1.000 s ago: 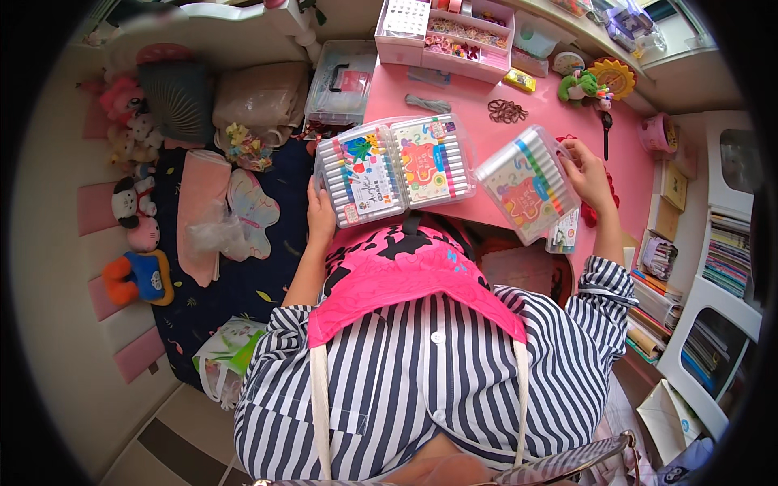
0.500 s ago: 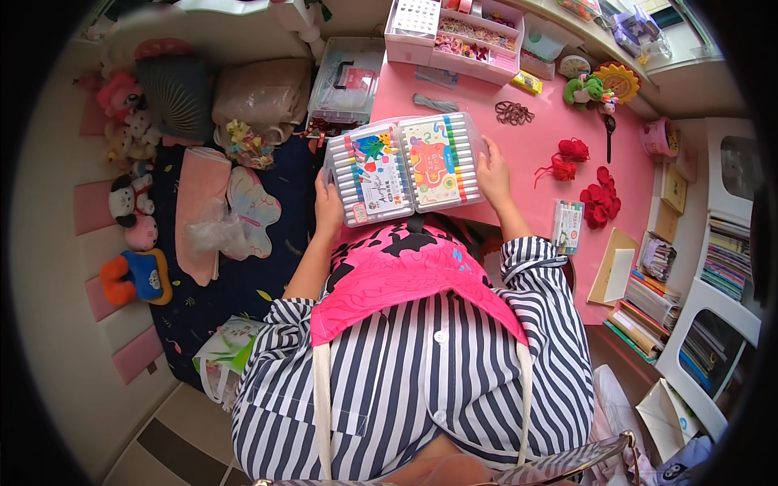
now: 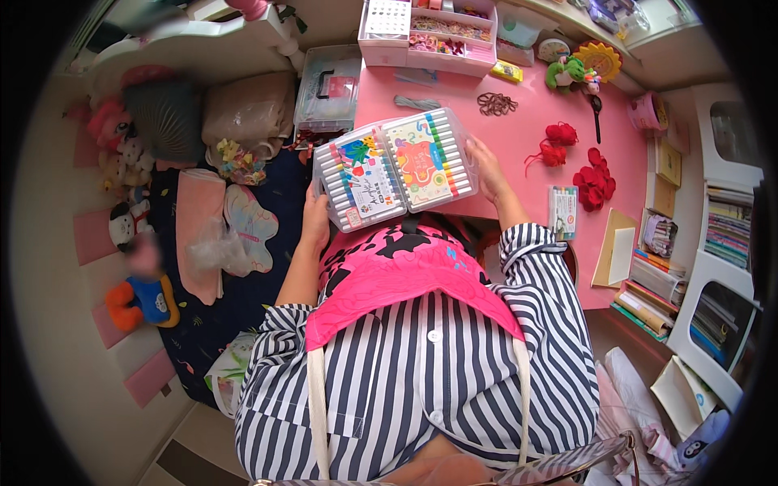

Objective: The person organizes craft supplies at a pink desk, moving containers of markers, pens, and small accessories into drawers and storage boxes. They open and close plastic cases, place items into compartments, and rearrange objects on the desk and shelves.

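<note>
Marker case [image 3: 395, 168] — long axis left-right, right end tilted up — left hand [image 3: 315, 223], right hand [image 3: 489, 168] clamped on its ends.

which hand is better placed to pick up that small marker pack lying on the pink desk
Right. The right hand rests at the marker case's right edge, nearer the small marker pack; the left hand is on the far side.

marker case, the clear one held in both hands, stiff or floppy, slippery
The marker case looks like stiff clear plastic, probably holding its shape. Its glossy shell may be slippery; the left hand and right hand grip opposite sides. Full marker rows suggest some weight.
</note>
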### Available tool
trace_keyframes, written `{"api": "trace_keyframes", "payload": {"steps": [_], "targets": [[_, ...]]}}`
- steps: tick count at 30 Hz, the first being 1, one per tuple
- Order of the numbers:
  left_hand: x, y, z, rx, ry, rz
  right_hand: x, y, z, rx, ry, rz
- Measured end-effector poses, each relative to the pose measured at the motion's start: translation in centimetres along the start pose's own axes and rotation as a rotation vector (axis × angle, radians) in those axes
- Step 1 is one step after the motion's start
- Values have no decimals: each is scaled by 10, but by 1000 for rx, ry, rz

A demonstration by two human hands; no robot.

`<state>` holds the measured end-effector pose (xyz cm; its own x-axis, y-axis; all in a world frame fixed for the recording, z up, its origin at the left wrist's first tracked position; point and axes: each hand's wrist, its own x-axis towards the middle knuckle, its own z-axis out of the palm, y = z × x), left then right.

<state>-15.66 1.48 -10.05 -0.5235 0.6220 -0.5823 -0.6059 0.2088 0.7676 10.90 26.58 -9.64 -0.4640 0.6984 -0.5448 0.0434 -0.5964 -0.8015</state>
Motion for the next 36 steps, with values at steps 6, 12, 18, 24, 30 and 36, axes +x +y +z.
{"api": "trace_keyframes", "payload": {"steps": [6,12,18,24,30,36], "targets": [[-5,12,-4,-520,-271,-224,-9,-10,9,-70,2,196],[0,11,4,-33,-222,-97,-23,-8,14,-9,-20,168],[14,12,-17,6,-276,-175,-56,8,25,94,28,163],[24,33,-8,13,-352,-125,-53,36,17,243,69,81],[13,30,-8,-4,-346,-88,-66,42,17,227,99,-6],[17,27,-10,-12,-354,-118,-69,28,28,204,127,46]]}}
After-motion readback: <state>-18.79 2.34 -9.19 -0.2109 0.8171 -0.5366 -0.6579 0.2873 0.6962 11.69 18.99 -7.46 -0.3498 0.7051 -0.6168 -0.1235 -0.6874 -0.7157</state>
